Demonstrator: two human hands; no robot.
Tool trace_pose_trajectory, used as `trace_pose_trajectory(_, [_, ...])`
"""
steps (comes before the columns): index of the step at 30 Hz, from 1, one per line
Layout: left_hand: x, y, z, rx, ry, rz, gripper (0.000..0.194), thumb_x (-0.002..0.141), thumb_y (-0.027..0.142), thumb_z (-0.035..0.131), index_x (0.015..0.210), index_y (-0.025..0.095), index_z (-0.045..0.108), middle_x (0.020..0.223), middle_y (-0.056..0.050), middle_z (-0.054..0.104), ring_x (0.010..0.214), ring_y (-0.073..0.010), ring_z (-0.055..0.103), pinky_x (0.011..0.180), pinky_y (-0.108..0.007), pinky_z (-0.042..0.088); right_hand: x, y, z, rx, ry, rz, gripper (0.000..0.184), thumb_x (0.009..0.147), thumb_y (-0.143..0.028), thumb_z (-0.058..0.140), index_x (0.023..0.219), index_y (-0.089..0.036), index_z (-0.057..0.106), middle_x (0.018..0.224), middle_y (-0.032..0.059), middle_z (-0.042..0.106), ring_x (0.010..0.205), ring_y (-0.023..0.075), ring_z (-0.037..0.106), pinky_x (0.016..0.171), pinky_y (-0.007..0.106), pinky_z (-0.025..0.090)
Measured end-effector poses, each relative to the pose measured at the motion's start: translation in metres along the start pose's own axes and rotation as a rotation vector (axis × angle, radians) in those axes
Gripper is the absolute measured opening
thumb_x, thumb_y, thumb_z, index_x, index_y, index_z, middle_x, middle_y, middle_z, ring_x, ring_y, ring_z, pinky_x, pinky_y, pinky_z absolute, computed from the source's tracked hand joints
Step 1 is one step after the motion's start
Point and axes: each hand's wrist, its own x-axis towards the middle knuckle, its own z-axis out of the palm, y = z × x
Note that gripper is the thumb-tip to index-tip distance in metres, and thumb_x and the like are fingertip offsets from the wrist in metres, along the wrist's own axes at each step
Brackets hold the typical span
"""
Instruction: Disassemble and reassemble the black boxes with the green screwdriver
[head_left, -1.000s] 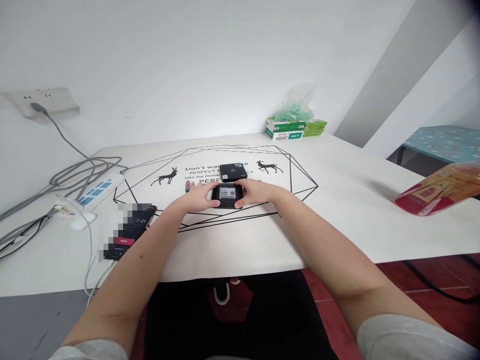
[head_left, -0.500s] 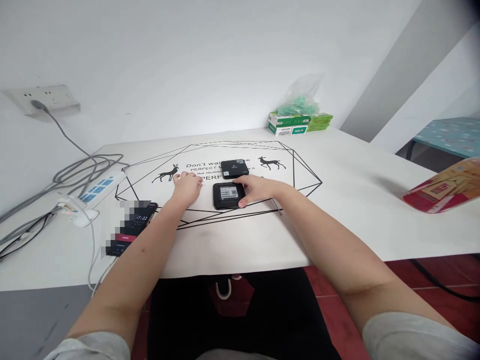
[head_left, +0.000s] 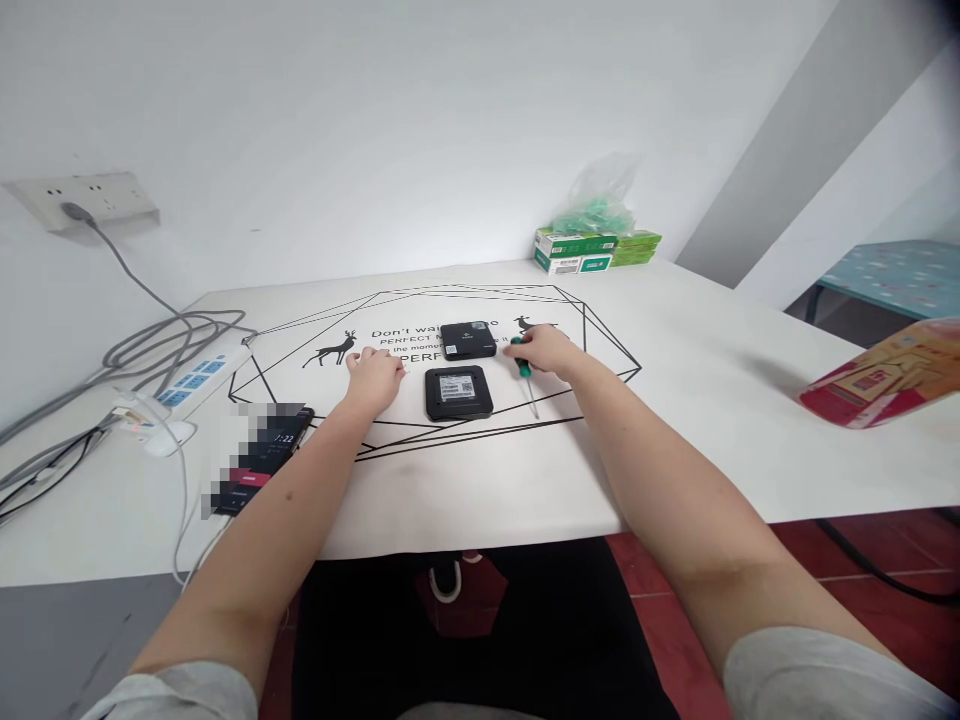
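Observation:
A screwdriver (head_left: 523,369) with a green handle and thin metal shaft is in my right hand (head_left: 551,350). The fingers close round its handle, and its tip points toward me at the mat. To its left lies a square black box (head_left: 459,393), its labelled underside facing up. Just behind that rests a similar black square piece (head_left: 469,340) with small stickers. My left hand (head_left: 375,380) rests on the mat left of the box, fingers curled and thumb near the index finger. Whatever may be between those fingertips is too small to make out.
A phone (head_left: 262,460) lies by my left forearm, beside a white power strip (head_left: 206,380) and coiled grey cables (head_left: 172,335). Green-and-white cartons (head_left: 577,250) with a plastic bag (head_left: 600,200) stand against the wall. A red-and-yellow package (head_left: 877,385) is at the right.
My right hand has let go of the black box and moved right and away from me onto the screwdriver's handle. My left hand has hardly moved.

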Motion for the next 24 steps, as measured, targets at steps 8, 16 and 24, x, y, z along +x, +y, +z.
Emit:
trace_pose_trajectory(8, [-0.005,0.003,0.001,-0.055,0.003,0.014,0.042,0.108,0.026,0.043,0.136,0.027,0.074,0.146,-0.015,0.07,0.145,-0.0372,0.051,0.123,-0.059,0.034,0.002,-0.014,0.012,0.881,0.274,-0.078,0.027,0.093,-0.033,0.082,0.083,-0.02,0.061,0.081,0.0027,0.07,0.064,0.0124,0.07,0.067,0.027,0.063])
trace_pose_trajectory(16, [-0.005,0.004,0.009,-0.052,-0.051,0.026,0.047,0.107,0.03,0.047,0.15,0.027,0.066,0.157,-0.014,0.064,0.16,-0.0402,0.038,0.129,-0.061,0.034,-0.004,-0.023,0.058,0.948,-0.022,-0.128,0.03,0.086,-0.034,0.095,0.088,-0.018,0.069,0.087,0.0046,0.076,0.081,0.0175,0.082,0.097,0.036,0.072])
trace_pose_trajectory(24, [-0.007,0.006,0.012,-0.04,-0.077,0.014,0.046,0.11,0.029,0.041,0.15,0.024,0.064,0.161,-0.016,0.059,0.161,-0.0405,0.036,0.127,-0.062,0.037,-0.004,-0.026,0.076,0.997,-0.124,-0.112,0.016,0.091,-0.015,0.088,0.094,-0.017,0.072,0.089,0.0026,0.076,0.086,0.0158,0.084,0.106,0.035,0.07])
